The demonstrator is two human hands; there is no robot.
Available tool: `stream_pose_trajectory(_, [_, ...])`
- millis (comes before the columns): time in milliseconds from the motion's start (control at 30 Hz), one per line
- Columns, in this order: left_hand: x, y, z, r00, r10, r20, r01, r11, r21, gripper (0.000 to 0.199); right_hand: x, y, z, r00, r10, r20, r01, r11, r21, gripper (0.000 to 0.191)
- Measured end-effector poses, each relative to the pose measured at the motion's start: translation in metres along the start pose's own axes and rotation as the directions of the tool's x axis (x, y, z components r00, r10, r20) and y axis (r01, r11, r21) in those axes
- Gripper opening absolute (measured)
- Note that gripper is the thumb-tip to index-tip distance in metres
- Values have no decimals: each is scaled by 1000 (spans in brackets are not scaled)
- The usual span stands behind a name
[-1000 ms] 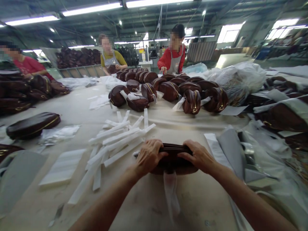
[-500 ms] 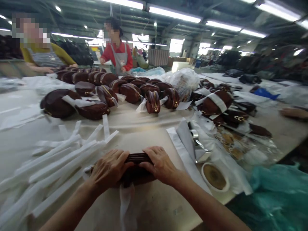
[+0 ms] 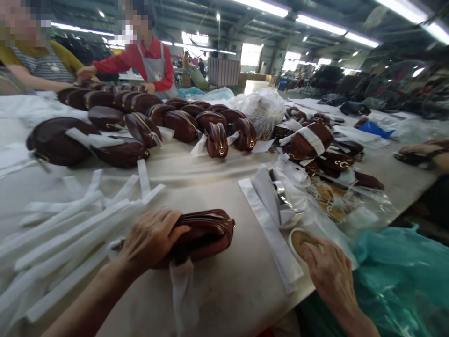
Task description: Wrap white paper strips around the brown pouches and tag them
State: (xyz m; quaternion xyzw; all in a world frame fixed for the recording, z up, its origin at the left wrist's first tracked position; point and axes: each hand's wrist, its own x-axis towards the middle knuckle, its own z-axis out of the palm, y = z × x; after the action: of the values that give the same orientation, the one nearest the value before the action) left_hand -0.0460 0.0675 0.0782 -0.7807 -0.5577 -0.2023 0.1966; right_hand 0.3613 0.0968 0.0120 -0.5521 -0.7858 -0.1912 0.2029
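Observation:
A dark brown leather zip bag [image 3: 206, 236] lies on the table in front of me, a white paper strip [image 3: 182, 281] hanging from its near side. Wrapped over the bag's left end is my left hand [image 3: 150, 236]. My right hand [image 3: 329, 264] is off the bag, at the right edge of the table. Its fingers are closed on a round, white-rimmed thing with a brown middle [image 3: 294, 238], which looks like a roll. The hand covers much of it, and its exact kind does not show.
White paper strips [image 3: 80, 238] are spread at left. Several brown bags [image 3: 180, 125] stand behind. A shiny metal piece [image 3: 284, 199] and white sheets lie at right, near teal plastic [image 3: 400, 276]. Two co-workers [image 3: 150, 61] stand at back left; another person's hand [image 3: 424, 147] is at far right.
My right hand has let go of the bag's right end and moved right to the round roll. My left hand keeps hold of the bag. The view has shifted slightly.

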Motion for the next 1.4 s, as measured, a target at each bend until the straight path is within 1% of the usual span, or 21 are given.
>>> stream_pose_trajectory(67, [0, 0, -1, 999, -14, 33, 14, 1000, 7, 32, 12, -17, 2, 997, -53, -58, 58, 994, 97, 21])
stream_pose_trajectory(133, [-1, 1, -3, 999, -25, 44, 26, 1000, -2, 33, 27, -40, 7, 991, -117, -68, 126, 980, 155, 16])
stream_pose_trajectory(200, [-2, 3, -5, 999, -34, 41, 34, 999, -17, 31, 42, -62, 16, 989, -147, 2, 145, 984, 107, 15])
stream_pose_trajectory(300, [-4, 6, -6, 999, -40, 16, 40, 999, -32, 29, 57, -84, 35, 983, -93, 156, 101, 994, -42, 12])
stream_pose_trajectory(367, [-5, 6, -7, 999, -32, 7, 32, 999, -22, 30, 62, -89, 45, 972, -73, 223, 92, 993, -76, 15])
stream_pose_trajectory(467, [-6, 6, -7, 1000, -25, 17, 25, 1000, -1, 31, 65, -89, 54, 963, -92, 253, 110, 992, -57, 20])
stream_pose_trajectory(567, [-6, 6, -7, 999, -30, 24, 30, 1000, -4, 32, 68, -88, 55, 961, -100, 257, 110, 994, -25, 20])
stream_pose_trajectory(667, [-6, 6, -6, 998, -56, 33, 58, 997, -54, 31, 73, -91, 51, 964, -86, 252, 86, 996, 14, 21])
stream_pose_trajectory(767, [-5, 1, -6, 987, -124, 104, 138, 979, -147, 32, 74, -100, 46, 965, -91, 247, 76, 995, 71, 22])
stream_pose_trajectory(833, [-1, -8, -6, 961, -196, 197, 238, 947, -215, 34, 72, -111, 43, 958, -134, 253, 102, 985, 135, 22])
stream_pose_trajectory(867, [2, -15, -6, 938, -241, 249, 303, 920, -248, 35, 70, -118, 42, 953, -161, 258, 119, 978, 173, 22])
stream_pose_trajectory(967, [11, -38, -10, 844, -396, 363, 516, 786, -340, 38, 64, -141, 40, 933, -232, 273, 152, 946, 286, 22])
stream_pose_trajectory(1067, [16, -56, -15, 737, -519, 434, 676, 589, -443, 41, 57, -161, 35, 916, -282, 285, 160, 909, 386, 14])
stream_pose_trajectory(1133, [12, -62, -17, 651, -564, 508, 756, 422, -501, 45, 50, -167, 29, 903, -318, 290, 144, 858, 493, 11])
stream_pose_trajectory(1200, [4, -63, -16, 561, -571, 599, 808, 219, -547, 50, 43, -167, 23, 897, -358, 259, 120, 762, 637, 15])
stream_pose_trajectory(1233, [0, -62, -14, 523, -564, 639, 817, 117, -565, 52, 40, -164, 22, 908, -358, 219, 112, 710, 695, 16])
stream_pose_trajectory(1267, [-4, -60, -13, 493, -549, 676, 818, 26, -575, 53, 38, -159, 22, 927, -336, 164, 116, 676, 728, 18])
stream_pose_trajectory(1300, [-6, -58, -11, 471, -530, 706, 815, -46, -578, 54, 38, -154, 24, 949, -297, 103, 131, 671, 730, 19])
stream_pose_trajectory(1333, [-7, -55, -9, 456, -509, 730, 812, -96, -575, 54, 40, -148, 27, 965, -256, 51, 146, 695, 704, 20])
stream_pose_trajectory(1367, [-6, -52, -7, 450, -487, 748, 812, -126, -570, 53, 44, -142, 32, 974, -224, 24, 153, 738, 657, 21])
stream_pose_trajectory(1400, [-4, -49, -5, 450, -467, 761, 813, -138, -566, 53, 50, -136, 38, 976, -214, 33, 153, 787, 598, 22])
